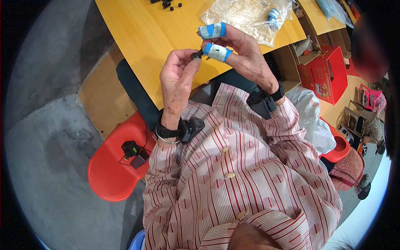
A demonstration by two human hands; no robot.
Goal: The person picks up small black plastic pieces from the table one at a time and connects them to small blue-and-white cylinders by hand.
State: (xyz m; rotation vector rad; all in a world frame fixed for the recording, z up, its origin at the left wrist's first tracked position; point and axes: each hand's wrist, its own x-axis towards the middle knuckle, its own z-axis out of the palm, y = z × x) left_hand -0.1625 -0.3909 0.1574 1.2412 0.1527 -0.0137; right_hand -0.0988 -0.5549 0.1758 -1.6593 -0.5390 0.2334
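Just right of the black part pinched by the left hand, the right hand is held, its grip unclear.

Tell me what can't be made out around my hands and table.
All in the head view:
Small black part: tiny, mostly covered by the left hand.
Right hand: its exact grip, behind wrapped digits.
Loose black pieces: too small, some at the top edge.
Blue-and-white item: obscured by the clear plastic bag.
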